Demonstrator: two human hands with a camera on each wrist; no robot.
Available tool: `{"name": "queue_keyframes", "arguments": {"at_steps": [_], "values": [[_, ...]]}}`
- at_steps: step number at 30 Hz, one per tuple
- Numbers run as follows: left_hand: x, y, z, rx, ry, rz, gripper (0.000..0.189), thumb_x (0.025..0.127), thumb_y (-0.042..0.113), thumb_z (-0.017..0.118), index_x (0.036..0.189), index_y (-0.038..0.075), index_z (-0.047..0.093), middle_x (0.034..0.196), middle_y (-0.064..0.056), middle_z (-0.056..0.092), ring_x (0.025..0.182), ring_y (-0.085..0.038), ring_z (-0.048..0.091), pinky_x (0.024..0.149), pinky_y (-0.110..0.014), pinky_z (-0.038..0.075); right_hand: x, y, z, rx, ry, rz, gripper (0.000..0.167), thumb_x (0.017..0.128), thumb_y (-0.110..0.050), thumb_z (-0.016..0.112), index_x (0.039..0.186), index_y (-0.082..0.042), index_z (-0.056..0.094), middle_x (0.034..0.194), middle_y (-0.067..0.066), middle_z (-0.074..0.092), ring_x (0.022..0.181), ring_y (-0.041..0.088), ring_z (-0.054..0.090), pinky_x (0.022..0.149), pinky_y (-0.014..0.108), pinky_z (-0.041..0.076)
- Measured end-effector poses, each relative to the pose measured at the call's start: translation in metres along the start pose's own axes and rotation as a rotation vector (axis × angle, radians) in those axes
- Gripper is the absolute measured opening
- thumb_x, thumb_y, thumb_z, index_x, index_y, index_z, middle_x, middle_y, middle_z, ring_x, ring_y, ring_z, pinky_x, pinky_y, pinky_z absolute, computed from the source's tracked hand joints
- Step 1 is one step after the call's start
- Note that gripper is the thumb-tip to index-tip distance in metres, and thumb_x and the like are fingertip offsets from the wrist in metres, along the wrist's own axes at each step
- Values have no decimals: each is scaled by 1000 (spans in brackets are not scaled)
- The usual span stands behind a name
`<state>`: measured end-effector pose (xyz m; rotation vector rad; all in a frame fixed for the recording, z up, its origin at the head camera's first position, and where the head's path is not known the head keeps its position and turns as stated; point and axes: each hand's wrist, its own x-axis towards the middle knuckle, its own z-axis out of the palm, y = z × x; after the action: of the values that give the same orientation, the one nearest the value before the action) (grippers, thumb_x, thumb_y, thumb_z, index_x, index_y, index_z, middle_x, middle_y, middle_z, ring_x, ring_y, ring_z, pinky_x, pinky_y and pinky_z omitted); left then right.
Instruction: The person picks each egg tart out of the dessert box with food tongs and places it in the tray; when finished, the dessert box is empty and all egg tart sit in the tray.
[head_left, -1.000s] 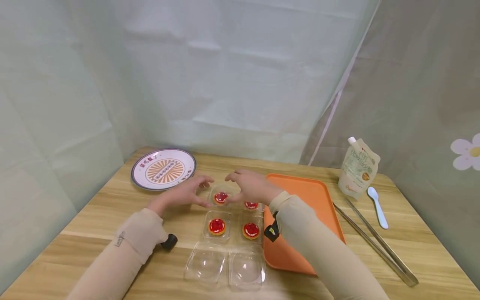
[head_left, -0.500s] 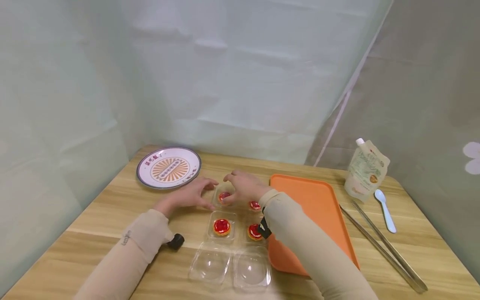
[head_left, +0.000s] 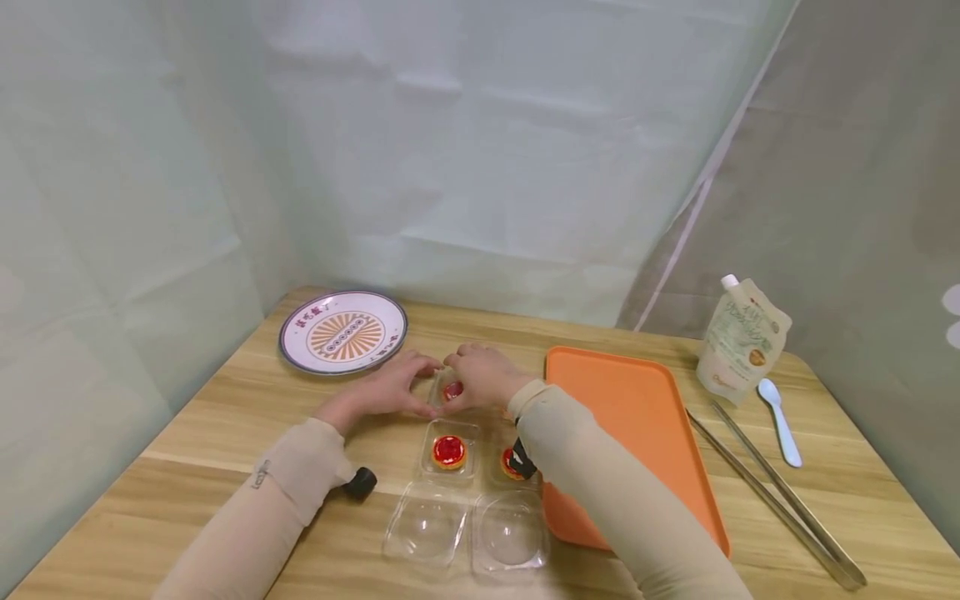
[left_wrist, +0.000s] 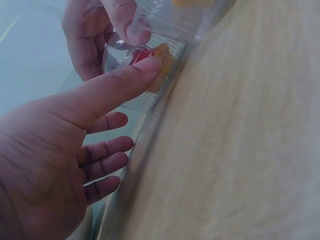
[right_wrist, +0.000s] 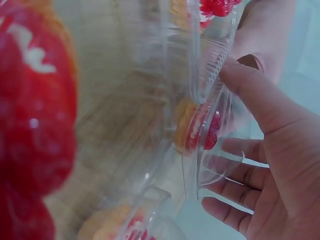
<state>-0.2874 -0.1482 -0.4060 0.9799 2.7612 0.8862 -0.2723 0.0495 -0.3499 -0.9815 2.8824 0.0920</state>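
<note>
Left hand and right hand drew closer, both unclenched, around a seemingly lidded tart box, two nearer lids unclosed.

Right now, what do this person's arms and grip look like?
The left sleeve and right sleeve are long and cream. The left carries small lettering, too blurred to read. A black wrist piece shows at the left, another at the right. The left grip and right grip wear no gloves.

Desk: looked wooden
Plate: lay beyond left hand
Tray: lay right of right hand
Containers: sat near both hands
Pouch, spoon, tongs: rested farther right
</note>
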Motion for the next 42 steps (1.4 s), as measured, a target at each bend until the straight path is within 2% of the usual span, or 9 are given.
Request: {"name": "queue_keyframes", "arguments": {"at_steps": [4,8,15,22,26,31,38,42], "values": [[1,-1,1,9,4,-3,80,67,41,83,131,4,53,124,-17,56,118,-31,51,105,-50,41,0,-2,0,-33,15,-10,77,75,-65,68,130,-12,57,123,4,62,112,18,56,102,35,47],[0,-1,1,23,7,6,79,68,41,83,131,4,53,123,-17,56,117,-31,51,103,-51,41,-1,-3,-1,-21,27,-9,81,74,-66,69,131,-11,56,124,5,62,114,20,56,102,37,47],[0,0,1,32,10,0,79,67,43,83,131,6,54,121,-15,57,115,-29,50,102,-50,42,-3,0,-2,30,26,-8,85,74,-63,71,137,-9,51,131,8,59,117,22,57,102,35,48],[0,3,0,14,-11,-17,84,69,46,82,135,5,50,123,-14,56,116,-28,50,102,-48,43,-6,6,-7,83,-1,-5,80,79,-54,71,142,-11,46,139,9,54,125,24,53,106,38,46],[0,4,1,-3,-7,-6,87,69,47,82,137,5,48,124,-14,58,117,-29,50,103,-48,42,-11,12,-11,164,-2,2,77,81,-48,71,144,-12,42,144,10,49,130,27,49,109,41,43],[0,4,2,-32,1,1,85,69,48,82,137,10,48,124,-12,58,117,-28,52,102,-47,44,-19,19,-21,258,33,2,77,80,-42,74,143,-11,41,144,13,48,127,28,52,107,42,44],[1,2,4,-49,-7,-14,83,70,48,81,137,13,48,126,-11,57,119,-26,52,104,-47,43,-32,29,-35,279,106,-1,78,78,-41,74,142,-10,41,138,11,55,119,27,59,98,41,51],[0,3,4,-46,-2,-15,82,70,48,81,136,13,49,127,-11,57,119,-27,53,104,-46,44,-34,38,-38,308,149,0,78,77,-37,75,141,-6,40,132,12,59,118,29,59,98,42,50]]}}
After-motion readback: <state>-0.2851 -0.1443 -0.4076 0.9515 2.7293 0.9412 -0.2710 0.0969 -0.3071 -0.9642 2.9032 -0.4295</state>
